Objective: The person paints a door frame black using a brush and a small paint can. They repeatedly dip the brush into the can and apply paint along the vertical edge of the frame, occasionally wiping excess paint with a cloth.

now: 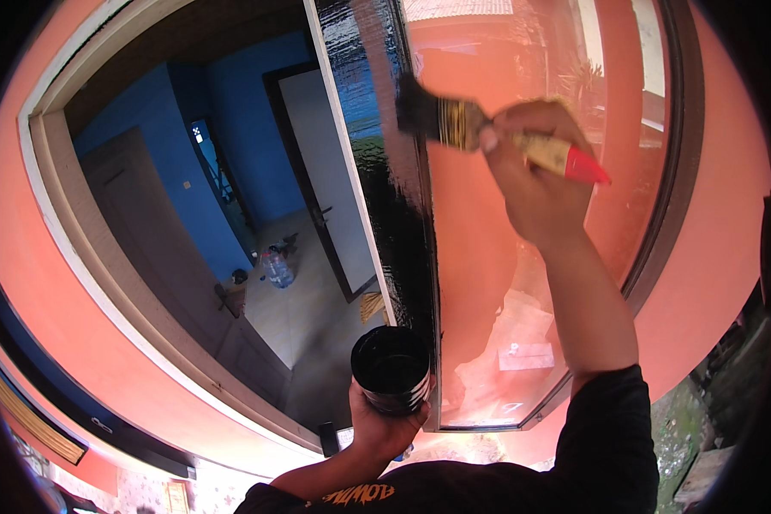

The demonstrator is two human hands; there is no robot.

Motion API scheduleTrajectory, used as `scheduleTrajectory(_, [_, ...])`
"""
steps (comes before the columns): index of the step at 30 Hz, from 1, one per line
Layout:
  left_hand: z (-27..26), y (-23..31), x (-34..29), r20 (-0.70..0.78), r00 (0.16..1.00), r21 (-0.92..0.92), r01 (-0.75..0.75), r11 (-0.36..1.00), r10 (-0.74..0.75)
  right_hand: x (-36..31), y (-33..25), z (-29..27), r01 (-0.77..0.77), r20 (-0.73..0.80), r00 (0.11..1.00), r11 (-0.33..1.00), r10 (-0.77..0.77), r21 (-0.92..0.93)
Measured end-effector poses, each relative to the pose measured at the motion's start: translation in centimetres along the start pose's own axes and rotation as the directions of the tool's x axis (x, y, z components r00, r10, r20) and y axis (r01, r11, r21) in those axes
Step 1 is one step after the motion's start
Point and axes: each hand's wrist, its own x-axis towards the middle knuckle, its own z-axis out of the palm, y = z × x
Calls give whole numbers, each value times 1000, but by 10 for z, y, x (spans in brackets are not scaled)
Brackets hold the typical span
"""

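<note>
My right hand (540, 167) is closed around the handle of a paintbrush (463, 124), which has a pale handle with a red tip. Its dark, paint-loaded bristles touch the edge of a glossy black frame post (394, 197), beside the glass pane. Lower down, my left hand (390, 433) grips a black paint can (391, 364) from below. Dark paint coats the can's inside, and how full it is I cannot tell. Wet-looking shine covers much of the post.
Right of the post is a glass pane (488, 283) in a dark frame, reflecting salmon-coloured walls. Left of it, an open doorway shows a blue-walled room (257, 128), a brown door (180, 265) and a clear plastic bottle (277, 267) on the floor.
</note>
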Motion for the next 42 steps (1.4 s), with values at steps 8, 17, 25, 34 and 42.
scheduleTrajectory(8, [-1, 1, -1, 24, 1000, -9, 6, 1000, -6, -14, -5, -17, 22, -9, 1000, 999, -22, 42])
scheduleTrajectory(17, [0, 2, -2, 42, 999, -33, 25, 999, -24, -38, 7, -9, -118, 43, 992, 990, 115, 78])
scheduleTrajectory(25, [-2, 3, 0, 86, 995, -34, 47, 998, -44, -27, 0, -11, -41, -63, 997, 982, 54, 185])
scheduleTrajectory(34, [-4, 6, -1, 109, 992, -51, 70, 996, -64, -60, 7, -22, -137, 139, 983, 986, 124, 92])
scheduleTrajectory(42, [-9, 6, -1, 137, 988, -65, 77, 995, -68, -27, 1, -6, -51, -87, 994, 982, 68, 182])
